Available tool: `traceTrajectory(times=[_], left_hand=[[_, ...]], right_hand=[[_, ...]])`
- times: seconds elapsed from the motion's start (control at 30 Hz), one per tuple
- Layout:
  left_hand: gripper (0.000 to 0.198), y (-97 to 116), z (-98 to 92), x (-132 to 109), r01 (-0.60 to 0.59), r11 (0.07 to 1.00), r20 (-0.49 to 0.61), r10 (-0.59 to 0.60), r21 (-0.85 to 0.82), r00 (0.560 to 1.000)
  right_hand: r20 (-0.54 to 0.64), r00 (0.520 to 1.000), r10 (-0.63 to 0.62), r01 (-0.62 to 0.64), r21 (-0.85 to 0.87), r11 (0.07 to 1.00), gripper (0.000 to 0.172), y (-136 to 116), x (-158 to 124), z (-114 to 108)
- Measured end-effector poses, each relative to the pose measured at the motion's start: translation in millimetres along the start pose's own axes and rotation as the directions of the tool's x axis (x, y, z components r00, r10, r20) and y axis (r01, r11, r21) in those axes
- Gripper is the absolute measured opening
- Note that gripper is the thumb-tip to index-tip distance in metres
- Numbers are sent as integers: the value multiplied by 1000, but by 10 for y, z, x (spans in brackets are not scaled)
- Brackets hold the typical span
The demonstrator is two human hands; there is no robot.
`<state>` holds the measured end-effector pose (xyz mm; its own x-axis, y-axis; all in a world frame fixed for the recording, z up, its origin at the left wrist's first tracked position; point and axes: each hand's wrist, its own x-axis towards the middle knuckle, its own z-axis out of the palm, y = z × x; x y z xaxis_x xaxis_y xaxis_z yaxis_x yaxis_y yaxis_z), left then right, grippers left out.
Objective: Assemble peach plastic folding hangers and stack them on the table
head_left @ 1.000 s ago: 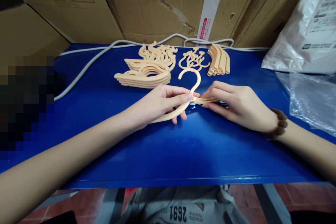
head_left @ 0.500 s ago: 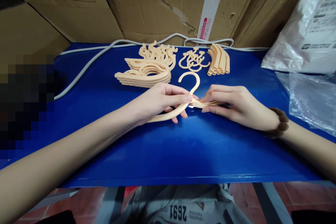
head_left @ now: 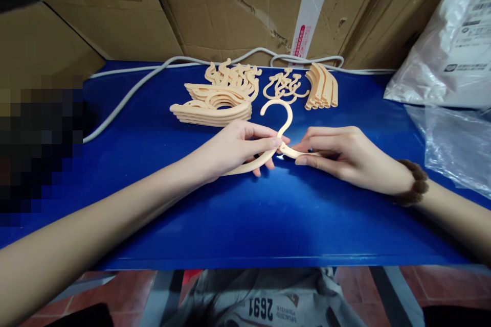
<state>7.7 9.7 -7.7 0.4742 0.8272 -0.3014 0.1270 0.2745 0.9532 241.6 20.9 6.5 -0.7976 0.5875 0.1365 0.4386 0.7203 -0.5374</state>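
A peach plastic hanger [head_left: 282, 121] lies between my hands on the blue table [head_left: 245, 214], its hook pointing away from me. My left hand [head_left: 238, 147] is closed around the hanger's left arm, thumb and fingers pinching near the neck. My right hand [head_left: 341, 156] is closed on the hanger's right arm piece, pressing it toward the neck joint. The two hands almost touch at the hanger's middle.
Behind the hands lie a stack of finished hangers [head_left: 215, 104], loose hooks [head_left: 284, 87] and a pile of arm pieces [head_left: 321, 93]. A white cable [head_left: 130, 93] runs along the back. Cardboard boxes [head_left: 238, 5] form a wall; plastic bags [head_left: 452, 87] sit at right.
The right hand has shifted slightly, pushing its arm piece closer into the hanger's neck. The left hand keeps its hold almost unmoved.
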Motion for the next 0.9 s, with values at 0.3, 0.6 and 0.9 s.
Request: traceTrajectory(times=[0.3,0.6,0.9], left_hand=[[26,16,-22,24,-8,999,55,6,34,998],[30,71,-35,-16,-15,982,101,-4,188,995],[28,38,-41,-28,-72,950,146,29,305,989]], right_hand=[[27,999,-17,17,16,1000,26,21,-8,-19],[65,997,-29,26,49,998,25,22,-15,-45],[106,994,-14,9,53,999,25,55,-37,-44]])
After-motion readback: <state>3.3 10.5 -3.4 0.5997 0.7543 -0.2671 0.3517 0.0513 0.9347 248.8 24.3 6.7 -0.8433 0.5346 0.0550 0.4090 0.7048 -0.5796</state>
